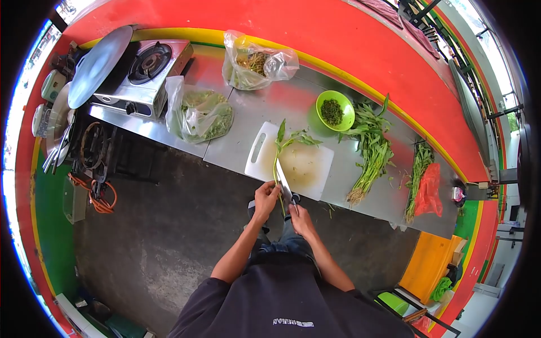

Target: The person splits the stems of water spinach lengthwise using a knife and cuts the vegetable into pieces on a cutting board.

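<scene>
My left hand (267, 199) pinches a long green stalk of leafy greens (275, 163), which look like water spinach. Its leafy top lies over the white cutting board (257, 168), and its lower end hangs past the board's near edge. In my right hand (301, 219) is a knife (283, 179), its blade pointing away from me and close alongside the stalk. Whether blade and stalk touch, I cannot tell. Behind the board to the right, a green bowl (349, 117) holds chopped greens (331, 112). A big bunch of the greens (372, 155) lies right of the board.
Two plastic bags of greens, one nearer (198, 115) and one farther (256, 63), stand left on the metal counter (225, 143). Beyond is a gas stove (149, 73). A smaller bunch (418, 172) and a red plastic bag (430, 191) lie far right. A red wall (315, 28) runs behind.
</scene>
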{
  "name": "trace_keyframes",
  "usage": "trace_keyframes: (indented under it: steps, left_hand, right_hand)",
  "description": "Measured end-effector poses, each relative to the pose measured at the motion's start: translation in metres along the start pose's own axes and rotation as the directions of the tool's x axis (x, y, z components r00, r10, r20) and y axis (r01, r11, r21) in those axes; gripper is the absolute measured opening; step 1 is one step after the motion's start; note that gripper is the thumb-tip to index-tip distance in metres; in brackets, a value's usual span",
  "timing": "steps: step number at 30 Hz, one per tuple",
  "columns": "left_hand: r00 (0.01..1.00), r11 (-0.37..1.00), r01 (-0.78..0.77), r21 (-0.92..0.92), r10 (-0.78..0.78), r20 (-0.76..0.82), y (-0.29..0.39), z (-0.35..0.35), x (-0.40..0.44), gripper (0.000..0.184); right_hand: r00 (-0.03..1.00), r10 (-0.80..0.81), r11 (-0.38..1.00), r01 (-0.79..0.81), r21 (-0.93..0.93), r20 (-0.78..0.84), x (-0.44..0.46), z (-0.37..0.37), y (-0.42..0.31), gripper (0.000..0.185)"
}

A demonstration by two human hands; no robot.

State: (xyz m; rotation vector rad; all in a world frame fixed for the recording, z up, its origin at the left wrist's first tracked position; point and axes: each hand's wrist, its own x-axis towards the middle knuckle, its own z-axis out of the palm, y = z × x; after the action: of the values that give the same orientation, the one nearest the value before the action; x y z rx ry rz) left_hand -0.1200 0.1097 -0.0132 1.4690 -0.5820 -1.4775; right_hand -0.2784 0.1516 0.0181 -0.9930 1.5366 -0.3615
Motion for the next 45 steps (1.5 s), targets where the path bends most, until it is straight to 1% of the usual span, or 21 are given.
trace_keyframes:
  steps: [2, 4, 6, 9, 13, 16, 18, 20, 23, 24, 25, 26, 29, 33, 35, 38, 41, 42, 43, 44, 45]
  left_hand:
    - [1.0, 1.0, -0.001, -0.021, 0.001, -0.002, 0.003, 0.001, 0.001, 0.029]
    - [1.0, 0.993, 0.018, -0.113, -0.017, 0.01, 0.002, -0.001, 0.002, 0.027]
    - [0.999, 0.988, 0.052, -0.144, -0.05, 0.018, 0.004, -0.004, 0.004, 0.026]
    - [0.972, 0.948, 0.22, -0.231, -0.195, 0.129, 0.018, -0.014, 0.002, 0.023]
    - [0.961, 0.927, 0.251, -0.28, -0.204, 0.185, 0.029, -0.02, -0.005, 0.022]
    - [0.979, 0.93, 0.178, -0.321, -0.136, 0.149, 0.038, -0.02, -0.012, 0.024]
    - [0.997, 0.954, -0.02, -0.299, 0.043, 0.07, 0.045, -0.021, -0.016, 0.027]
    - [0.992, 0.952, -0.074, -0.297, 0.101, 0.075, 0.053, -0.023, -0.017, 0.03]
    - [0.963, 0.942, -0.262, -0.208, 0.27, 0.014, 0.059, -0.024, -0.012, 0.03]
    - [0.962, 0.942, -0.263, -0.209, 0.272, 0.014, 0.057, -0.026, -0.01, 0.03]
    - [0.955, 0.952, -0.293, -0.089, 0.296, 0.017, 0.055, -0.029, -0.009, 0.03]
    - [0.947, 0.947, -0.321, 0.031, 0.32, 0.023, 0.054, -0.032, -0.007, 0.029]
    - [0.944, 0.932, -0.33, 0.151, 0.331, 0.023, 0.037, -0.038, 0.0, 0.029]
    - [0.956, 0.936, -0.291, 0.197, 0.294, 0.015, 0.027, -0.04, -0.002, 0.028]
    - [0.971, 0.966, -0.238, 0.098, 0.236, 0.028, 0.028, -0.035, -0.008, 0.027]
    - [0.991, 0.992, -0.12, 0.036, 0.117, 0.065, 0.028, -0.029, -0.014, 0.026]
    - [0.992, 0.996, -0.087, 0.024, 0.085, 0.097, 0.022, -0.026, -0.017, 0.027]
    - [0.992, 0.998, -0.058, 0.016, 0.055, 0.114, 0.022, -0.024, -0.018, 0.027]
    - [0.992, 0.999, -0.039, 0.011, 0.037, 0.121, 0.022, -0.023, -0.02, 0.027]
    - [0.992, 0.999, -0.04, 0.011, 0.039, 0.124, 0.023, -0.022, -0.022, 0.027]
    - [0.991, 1.0, -0.022, -0.015, 0.024, 0.128, 0.023, -0.022, -0.023, 0.027]
  right_hand:
    - [0.999, -0.04, 0.994, 0.037, -0.099, -0.026, 0.002, 0.003, 0.003, 0.04]
    - [0.949, -0.276, 0.927, 0.219, -0.305, -0.155, 0.009, 0.009, 0.013, 0.039]
    - [0.961, -0.226, 0.934, 0.167, -0.316, -0.159, 0.007, 0.01, 0.013, 0.038]
    - [0.968, -0.186, 0.939, 0.125, -0.321, -0.167, 0.006, 0.012, 0.01, 0.038]
    - [0.975, -0.151, 0.954, 0.1, -0.283, -0.165, 0.012, 0.012, 0.012, 0.04]
    - [0.983, -0.112, 0.962, 0.069, -0.265, -0.147, 0.015, 0.01, 0.011, 0.041]
    - [0.987, -0.099, 0.965, 0.064, -0.254, -0.128, 0.017, 0.006, 0.01, 0.041]
    - [0.99, -0.088, 0.969, 0.059, -0.241, -0.112, 0.017, 0.005, 0.01, 0.041]
    - [0.976, -0.191, 0.971, 0.171, -0.167, -0.107, 0.019, 0.006, 0.014, 0.04]
    - [0.987, -0.122, 0.978, 0.101, -0.182, -0.107, 0.016, 0.005, 0.01, 0.041]
    - [0.993, -0.054, 0.98, 0.032, -0.197, -0.109, 0.015, 0.005, 0.006, 0.043]
    - [0.992, -0.058, 0.98, 0.035, -0.198, -0.11, 0.013, 0.005, 0.001, 0.043]
    - [0.995, -0.042, 0.986, 0.026, -0.165, -0.092, 0.012, 0.003, -0.003, 0.044]
    - [0.999, 0.026, 0.999, -0.027, -0.047, -0.031, 0.011, 0.0, -0.004, 0.046]
    - [0.999, 0.051, 0.999, -0.051, 0.003, -0.014, 0.009, 0.0, 0.0, 0.046]
    - [0.996, -0.025, 0.998, 0.03, 0.054, -0.09, 0.007, 0.003, 0.001, 0.043]
    - [0.978, -0.094, 0.98, 0.125, 0.158, -0.189, 0.017, 0.006, -0.002, 0.036]
    - [0.875, -0.369, 0.919, 0.394, 0.019, -0.313, 0.036, 0.008, 0.001, 0.033]
    - [0.687, -0.614, 0.778, 0.611, -0.148, -0.389, 0.048, 0.008, -0.007, 0.031]
    - [0.686, -0.614, 0.777, 0.611, -0.149, -0.391, 0.059, 0.005, -0.014, 0.031]
    - [0.79, -0.497, 0.853, 0.522, -0.032, -0.359, 0.067, 0.002, -0.031, 0.031]
